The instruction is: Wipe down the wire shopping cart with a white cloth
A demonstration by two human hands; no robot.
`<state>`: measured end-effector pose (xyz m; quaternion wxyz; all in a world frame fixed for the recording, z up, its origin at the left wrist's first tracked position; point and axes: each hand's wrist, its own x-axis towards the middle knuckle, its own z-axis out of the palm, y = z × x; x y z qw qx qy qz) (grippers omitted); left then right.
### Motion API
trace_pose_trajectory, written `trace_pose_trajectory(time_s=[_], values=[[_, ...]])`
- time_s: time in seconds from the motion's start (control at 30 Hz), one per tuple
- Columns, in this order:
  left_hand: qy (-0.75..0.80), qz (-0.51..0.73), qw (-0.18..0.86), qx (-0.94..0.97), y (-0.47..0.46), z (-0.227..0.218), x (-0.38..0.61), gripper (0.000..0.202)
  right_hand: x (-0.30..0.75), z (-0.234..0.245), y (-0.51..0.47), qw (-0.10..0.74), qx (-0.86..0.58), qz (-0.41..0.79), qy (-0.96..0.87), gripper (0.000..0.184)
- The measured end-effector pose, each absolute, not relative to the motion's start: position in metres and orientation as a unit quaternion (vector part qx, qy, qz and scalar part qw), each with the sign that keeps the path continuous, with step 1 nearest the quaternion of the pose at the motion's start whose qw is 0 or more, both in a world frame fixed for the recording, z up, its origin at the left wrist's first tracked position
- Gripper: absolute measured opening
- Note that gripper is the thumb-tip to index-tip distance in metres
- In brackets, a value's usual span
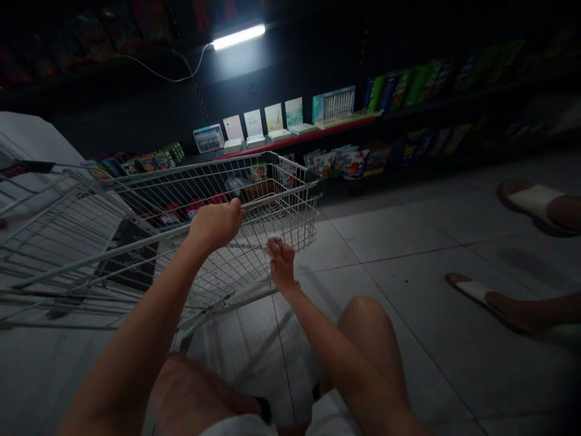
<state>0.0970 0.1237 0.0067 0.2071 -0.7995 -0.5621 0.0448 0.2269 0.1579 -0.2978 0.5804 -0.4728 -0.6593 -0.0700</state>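
Observation:
A wire shopping cart (pixel 297 188) stands before me, reaching from the left edge to mid-view. My left hand (pixel 215 225) is closed over the cart's near top rail. Lower and to the right, my right hand (pixel 282 263) is at the outside of the side mesh. Its fingers pinch a small whitish cloth or tissue (pixel 273 240) against the wires; its exact kind is hard to make out. Inside the cart, toward the left, is a dark panel (pixel 129 254) with pale lettering.
A lit tube lamp (pixel 239 37) hangs above a dark shelf with upright books (pixel 274 118) and a boxed set (pixel 333 105). Snack bags (pixel 354 162) fill the lower shelf. Another person's sandalled feet (pixel 533 203) stand at the right on the tiled floor (pixel 345 248).

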Motion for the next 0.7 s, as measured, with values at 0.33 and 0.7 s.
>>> trace_pose_trajectory(time_s=[0.33, 0.7], values=[[-0.568, 0.051, 0.202, -0.796, 0.112, 0.008, 0.084, 0.046, 0.252, -0.285, 0.131, 0.615, -0.489, 0.013, -0.618, 0.058], [-0.568, 0.048, 0.198, -0.797, 0.111, 0.008, 0.082, 0.046, 0.249, -0.315, 0.165, 0.588, -0.581, -0.057, -0.56, 0.061]])
